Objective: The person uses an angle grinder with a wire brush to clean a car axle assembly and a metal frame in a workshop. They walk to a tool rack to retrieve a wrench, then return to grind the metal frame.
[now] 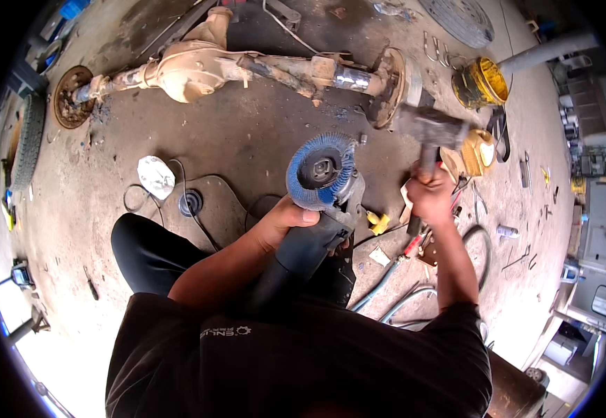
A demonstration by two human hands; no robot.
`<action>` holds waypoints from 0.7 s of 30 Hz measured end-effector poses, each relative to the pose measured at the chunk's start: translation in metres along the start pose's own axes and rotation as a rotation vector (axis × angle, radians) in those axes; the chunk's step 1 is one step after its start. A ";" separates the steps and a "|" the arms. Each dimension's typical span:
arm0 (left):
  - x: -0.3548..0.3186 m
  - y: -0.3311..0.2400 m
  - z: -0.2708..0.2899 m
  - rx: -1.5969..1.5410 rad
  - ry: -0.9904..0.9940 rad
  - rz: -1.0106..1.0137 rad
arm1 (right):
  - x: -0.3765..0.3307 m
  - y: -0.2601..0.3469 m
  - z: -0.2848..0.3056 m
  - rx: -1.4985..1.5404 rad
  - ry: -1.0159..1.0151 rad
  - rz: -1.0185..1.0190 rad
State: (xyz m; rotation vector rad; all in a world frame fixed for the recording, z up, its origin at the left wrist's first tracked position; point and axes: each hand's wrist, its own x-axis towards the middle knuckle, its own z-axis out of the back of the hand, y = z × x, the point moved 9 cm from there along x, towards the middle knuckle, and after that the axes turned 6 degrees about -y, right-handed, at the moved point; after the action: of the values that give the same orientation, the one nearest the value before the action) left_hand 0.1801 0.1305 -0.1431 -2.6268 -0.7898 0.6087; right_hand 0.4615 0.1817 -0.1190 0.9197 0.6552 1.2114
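My left hand point(283, 220) is closed around the neck of a dark angle grinder point(301, 252), its body slanting back toward my chest. A blue flap disc point(345, 148) faces up at the grinder's head. In my right hand point(431, 196) is a hammer point(428, 132), gripped by its handle with the head up, slightly smeared by motion. The hammer head is apart from the disc, to its right. Beyond both tools lies a rusty, dirt-covered vehicle axle point(191, 70) with a hub at each end.
A yellow-stained bucket point(483, 82) and a yellow jug point(478, 152) stand at the right. Hoses point(379, 287) and cables run over the floor beside me. On the left are a white crumpled bag point(155, 177) and a grey disc point(190, 203). Tyres point(459, 21) lie at the edges.
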 end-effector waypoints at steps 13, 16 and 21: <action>0.005 0.001 -0.014 0.004 0.093 0.086 | 0.007 0.023 -0.041 -0.591 0.322 -0.018; -0.005 -0.037 -0.010 0.172 -0.011 -0.382 | 0.004 -0.033 -0.056 -0.403 0.303 -0.097; 0.016 -0.020 0.005 0.090 0.021 -0.078 | -0.026 0.148 0.061 -0.230 -0.195 0.599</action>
State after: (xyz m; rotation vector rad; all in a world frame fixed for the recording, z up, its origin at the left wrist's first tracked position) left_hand 0.1814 0.1568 -0.1438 -2.5044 -0.8342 0.5800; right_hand 0.4335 0.1544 0.0382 1.0567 0.0692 1.6569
